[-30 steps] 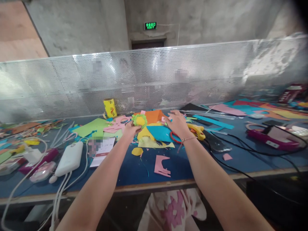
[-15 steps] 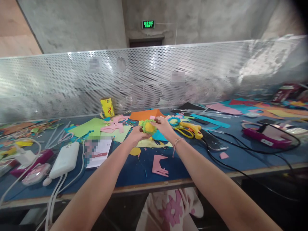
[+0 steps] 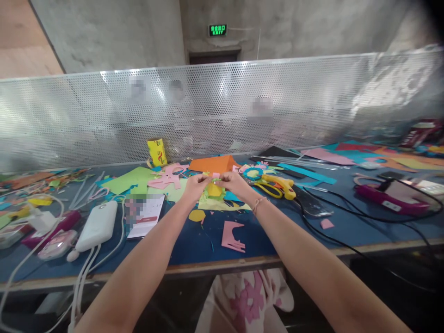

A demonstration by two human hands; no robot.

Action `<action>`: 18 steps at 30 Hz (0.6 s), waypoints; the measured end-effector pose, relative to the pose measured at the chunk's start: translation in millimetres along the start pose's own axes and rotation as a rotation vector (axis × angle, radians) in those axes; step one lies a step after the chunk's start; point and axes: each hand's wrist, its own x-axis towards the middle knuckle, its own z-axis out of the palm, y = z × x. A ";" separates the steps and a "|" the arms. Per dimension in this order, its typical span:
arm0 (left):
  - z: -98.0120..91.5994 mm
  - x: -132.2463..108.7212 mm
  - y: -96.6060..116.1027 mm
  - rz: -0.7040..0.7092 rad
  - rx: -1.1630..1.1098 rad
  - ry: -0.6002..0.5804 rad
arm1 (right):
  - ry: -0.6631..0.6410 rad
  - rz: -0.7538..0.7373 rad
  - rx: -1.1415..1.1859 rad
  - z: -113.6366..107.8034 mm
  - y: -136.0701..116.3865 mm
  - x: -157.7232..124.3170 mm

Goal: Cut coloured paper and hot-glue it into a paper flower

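A small paper flower (image 3: 214, 189), yellow in the middle with a frilly green edge, is held upright between my two hands above the table. My left hand (image 3: 197, 186) pinches its left side with closed fingers. On the other side my right hand (image 3: 236, 184) grips its upper right edge, near a bit of pink paper (image 3: 216, 175) at the top. The fingertips partly hide the flower. Below it lie a pale yellow sheet (image 3: 225, 205) and a yellow paper disc (image 3: 197, 215).
Yellow-handled scissors (image 3: 282, 186) and a black phone (image 3: 312, 203) lie right of my hands. A white power bank (image 3: 97, 226) with cables sits at left. Pink paper offcuts (image 3: 233, 237) lie in front. A perforated metal screen (image 3: 208, 120) stands behind the table.
The flower has turned more upright, and my left hand has moved up from its lower left to its upper left side. My right hand stays at its upper right.
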 end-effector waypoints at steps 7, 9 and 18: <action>-0.6 1.7 0.9 0.011 0.084 0.022 | -0.030 0.072 0.105 3.2 -1.4 -0.8; -0.9 -0.4 5.1 -0.008 0.084 0.006 | 0.003 0.066 0.082 2.3 2.0 0.9; 0.2 -7.6 11.3 -0.178 -0.074 -0.090 | 0.001 0.027 0.019 -4.2 6.3 2.9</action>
